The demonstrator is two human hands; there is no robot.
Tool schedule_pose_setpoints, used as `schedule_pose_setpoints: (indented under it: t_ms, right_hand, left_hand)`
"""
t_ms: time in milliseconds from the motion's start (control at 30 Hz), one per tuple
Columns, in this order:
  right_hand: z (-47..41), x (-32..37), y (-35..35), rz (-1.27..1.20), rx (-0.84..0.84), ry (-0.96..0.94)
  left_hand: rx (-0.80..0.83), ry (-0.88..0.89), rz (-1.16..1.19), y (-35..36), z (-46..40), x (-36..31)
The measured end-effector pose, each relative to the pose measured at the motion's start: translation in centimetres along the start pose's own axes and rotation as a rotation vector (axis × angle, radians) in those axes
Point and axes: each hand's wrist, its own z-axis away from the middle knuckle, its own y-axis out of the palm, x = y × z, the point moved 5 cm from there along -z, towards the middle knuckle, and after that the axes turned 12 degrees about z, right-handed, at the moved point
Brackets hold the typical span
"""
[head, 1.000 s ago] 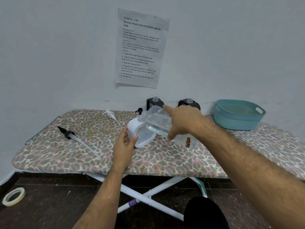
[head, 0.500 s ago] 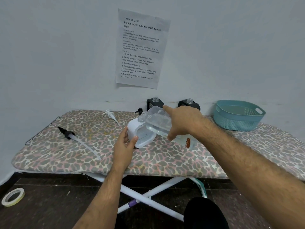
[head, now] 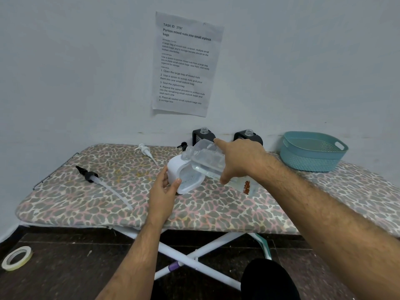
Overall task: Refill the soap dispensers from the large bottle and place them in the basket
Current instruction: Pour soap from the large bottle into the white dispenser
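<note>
Pale blue-grey wall behind, a printed sheet (head: 187, 63) taped to it, and below that an ironing board (head: 65, 191) with a leopard-print cover serving as the work table. Almost nothing has shifted over the past second: the pour goes on exactly as it was. The right hand (head: 240, 161) still grips the large clear bottle (head: 206, 161), fingers and thumb curled round its body and forefinger laid along the top, tipping it left so its mouth sits at the open neck of the white dispenser (head: 184, 174). The left hand (head: 164, 189) keeps that dispenser steady near the middle of the board, thumb on its near face and fingers wrapped round its left side. Liquid shows in the tilted bottle, and some seems to have pooled in the dispenser's clear window, though I cannot make out the stream itself. To my eye this means the first refill is still mid-way, the level rising slowly. Two black dispensers (head: 203, 135) (head: 249, 136) wait uncapped against the wall at the far edge. Their pumps lie loose: a black one (head: 91, 176) to the left, a white one (head: 145, 149) further back. The teal basket (head: 311, 154) on the far right holds nothing I can see, so all the placing remains. A roll of tape (head: 16, 257) lies on the floor, near left.
</note>
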Motion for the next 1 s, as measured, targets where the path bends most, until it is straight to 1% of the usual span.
schedule_pose_setpoints:
  t_ms: [400,1000]
  right_hand:
    - [0.08,0.05,-0.12,-0.007,-0.001,0.001]
    - [0.19,0.03,-0.25,0.001,0.002,-0.002]
  left_hand:
    - [0.0,-0.003,0.032,0.17,0.22,-0.28]
    - [-0.004,0.0,0.011,-0.05,-0.02,0.04]
